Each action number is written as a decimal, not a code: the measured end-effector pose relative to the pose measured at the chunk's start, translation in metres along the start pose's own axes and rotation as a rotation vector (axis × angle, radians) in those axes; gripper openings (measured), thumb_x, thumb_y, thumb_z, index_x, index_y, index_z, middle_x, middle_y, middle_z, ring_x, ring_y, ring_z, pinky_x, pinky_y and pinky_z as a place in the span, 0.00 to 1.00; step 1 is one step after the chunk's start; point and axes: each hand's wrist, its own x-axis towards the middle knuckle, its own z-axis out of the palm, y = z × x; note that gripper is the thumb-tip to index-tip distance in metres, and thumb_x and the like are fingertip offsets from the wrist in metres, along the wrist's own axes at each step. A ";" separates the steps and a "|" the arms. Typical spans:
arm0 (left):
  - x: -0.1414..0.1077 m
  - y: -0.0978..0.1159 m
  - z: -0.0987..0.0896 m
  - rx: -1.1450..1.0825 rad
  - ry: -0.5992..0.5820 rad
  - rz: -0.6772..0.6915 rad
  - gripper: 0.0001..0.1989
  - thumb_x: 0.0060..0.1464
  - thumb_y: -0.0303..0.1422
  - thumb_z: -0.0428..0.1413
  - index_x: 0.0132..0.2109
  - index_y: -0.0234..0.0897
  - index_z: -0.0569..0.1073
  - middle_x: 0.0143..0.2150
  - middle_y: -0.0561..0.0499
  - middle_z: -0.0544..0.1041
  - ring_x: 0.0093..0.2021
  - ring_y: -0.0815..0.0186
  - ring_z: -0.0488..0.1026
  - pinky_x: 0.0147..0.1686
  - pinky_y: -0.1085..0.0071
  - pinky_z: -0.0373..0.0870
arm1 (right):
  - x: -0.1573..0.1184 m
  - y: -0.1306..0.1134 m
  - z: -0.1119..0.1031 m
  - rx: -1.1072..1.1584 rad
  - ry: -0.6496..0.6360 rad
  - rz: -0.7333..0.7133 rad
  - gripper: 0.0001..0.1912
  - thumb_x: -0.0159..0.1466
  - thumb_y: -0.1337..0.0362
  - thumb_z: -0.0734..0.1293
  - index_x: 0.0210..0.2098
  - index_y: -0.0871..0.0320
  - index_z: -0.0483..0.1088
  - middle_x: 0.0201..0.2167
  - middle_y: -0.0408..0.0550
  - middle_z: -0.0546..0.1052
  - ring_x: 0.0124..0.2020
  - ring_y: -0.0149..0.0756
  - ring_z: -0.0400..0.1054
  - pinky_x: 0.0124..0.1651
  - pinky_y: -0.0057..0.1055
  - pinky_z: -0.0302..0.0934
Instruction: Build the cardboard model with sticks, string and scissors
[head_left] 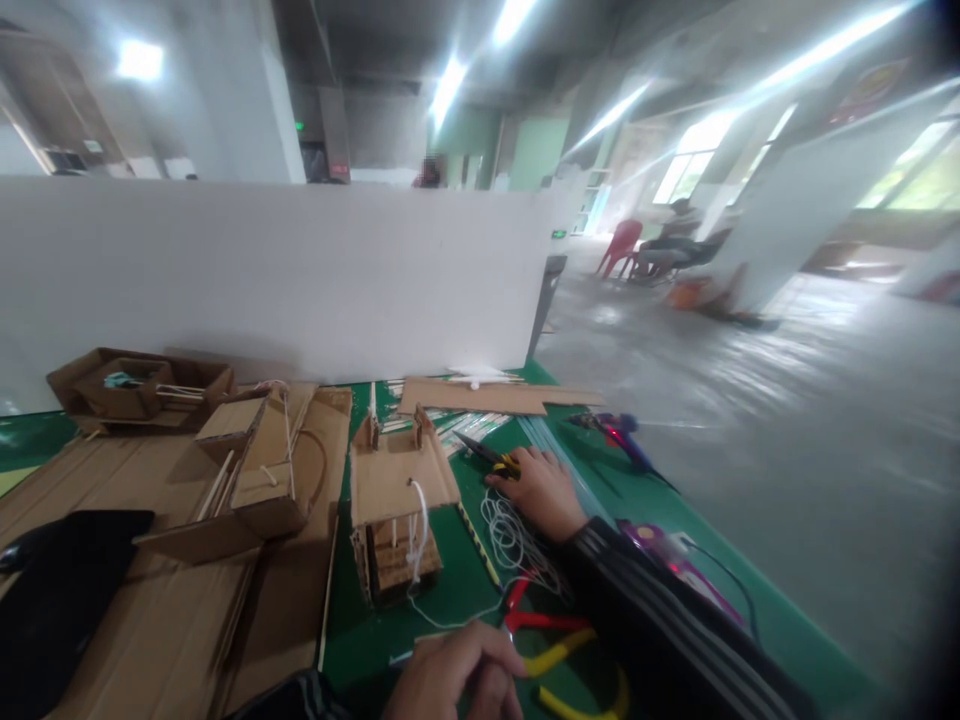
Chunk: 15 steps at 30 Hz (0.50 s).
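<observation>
My right hand (pixel 546 492) reaches over the green table, its fingers closed on the yellow-and-black handles of pliers (pixel 484 455) whose dark jaws point left. Beneath its wrist lies a coil of white string (pixel 514 535). At the bottom centre my left hand (pixel 457 672) has curled fingers; what they hold, if anything, is hidden. Beside it lie red-handled scissors (pixel 536 620) and a yellow-handled tool (pixel 562 655). A cardboard model (pixel 401 470) with a white cord stands left of my right hand, and a string runs from it toward the scissors.
Cardboard sheets and boxes (pixel 262 470) cover the left side, with a black object (pixel 82 590) on them. A white partition (pixel 300 270) rises behind. Thin sticks and a cardboard strip (pixel 472 396) lie at the back. A glue gun (pixel 626 440) and purple device (pixel 675 565) are at the right.
</observation>
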 end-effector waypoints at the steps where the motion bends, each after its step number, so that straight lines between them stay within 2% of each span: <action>1: 0.000 -0.001 0.000 0.003 -0.007 0.010 0.21 0.66 0.47 0.41 0.42 0.38 0.72 0.27 0.48 0.80 0.24 0.69 0.73 0.28 0.77 0.66 | 0.000 0.000 0.000 0.012 0.004 0.001 0.19 0.60 0.47 0.68 0.38 0.58 0.71 0.38 0.51 0.74 0.43 0.47 0.65 0.42 0.37 0.52; 5: 0.001 -0.006 0.002 0.018 -0.022 -0.021 0.19 0.65 0.45 0.44 0.42 0.37 0.73 0.26 0.48 0.80 0.26 0.67 0.73 0.29 0.75 0.66 | -0.002 -0.001 -0.002 0.074 0.049 -0.004 0.20 0.61 0.49 0.67 0.43 0.58 0.71 0.41 0.53 0.73 0.44 0.49 0.64 0.45 0.41 0.52; 9: 0.003 -0.008 0.000 0.062 -0.029 -0.057 0.12 0.63 0.36 0.48 0.45 0.38 0.74 0.25 0.50 0.79 0.25 0.67 0.72 0.28 0.76 0.65 | -0.004 -0.008 -0.015 0.178 0.098 -0.070 0.16 0.65 0.55 0.64 0.45 0.60 0.69 0.44 0.56 0.71 0.47 0.50 0.63 0.50 0.46 0.52; 11: 0.005 -0.007 -0.001 0.092 -0.047 0.006 0.10 0.61 0.32 0.50 0.41 0.37 0.76 0.25 0.50 0.78 0.26 0.66 0.73 0.30 0.75 0.66 | -0.009 -0.017 -0.028 0.265 0.070 -0.163 0.11 0.67 0.59 0.62 0.41 0.60 0.70 0.41 0.53 0.72 0.46 0.45 0.64 0.50 0.42 0.55; 13: 0.007 -0.006 -0.003 0.120 -0.100 0.070 0.10 0.58 0.29 0.52 0.36 0.37 0.78 0.25 0.51 0.77 0.27 0.66 0.74 0.32 0.74 0.67 | -0.019 -0.031 -0.043 0.363 0.000 -0.290 0.10 0.69 0.62 0.60 0.38 0.58 0.71 0.37 0.48 0.73 0.41 0.37 0.67 0.46 0.33 0.59; 15: 0.008 -0.002 -0.005 0.133 -0.174 0.092 0.08 0.57 0.29 0.55 0.33 0.38 0.78 0.24 0.53 0.75 0.27 0.66 0.73 0.31 0.73 0.68 | -0.035 -0.049 -0.057 0.458 -0.087 -0.405 0.09 0.69 0.62 0.61 0.36 0.56 0.71 0.34 0.44 0.74 0.37 0.31 0.68 0.41 0.27 0.61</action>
